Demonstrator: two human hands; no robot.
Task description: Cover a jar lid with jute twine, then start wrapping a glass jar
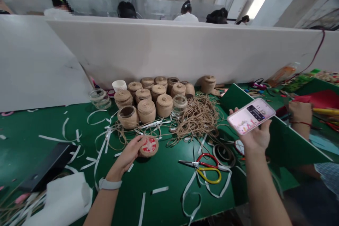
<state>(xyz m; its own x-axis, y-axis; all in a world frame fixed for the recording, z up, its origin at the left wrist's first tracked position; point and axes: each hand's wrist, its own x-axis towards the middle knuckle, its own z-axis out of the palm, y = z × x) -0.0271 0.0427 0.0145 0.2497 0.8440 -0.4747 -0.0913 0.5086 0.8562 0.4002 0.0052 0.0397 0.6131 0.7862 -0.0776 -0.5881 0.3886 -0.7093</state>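
My left hand (134,152) is closed on a round twine-covered lid (148,146) with a red and white face, just above the green table. In my right hand (256,139) lies a phone (251,116) in a pink case, its lit screen facing me. Between the hands, a pair of scissors (205,167) with one red and one yellow handle rests on the table, blades pointing left. A roll of dark tape (224,154) sits beside it. Behind my left hand stand several twine-wrapped jars (146,111), some lidded, and a bare glass jar (179,103).
A heap of loose twine (200,116) lies right of the jars. White strips (160,190) are scattered over the green table (164,206). A green divider (291,130) stands at right, with a co-worker's arm (301,116) beyond it. A white partition (185,51) closes the back.
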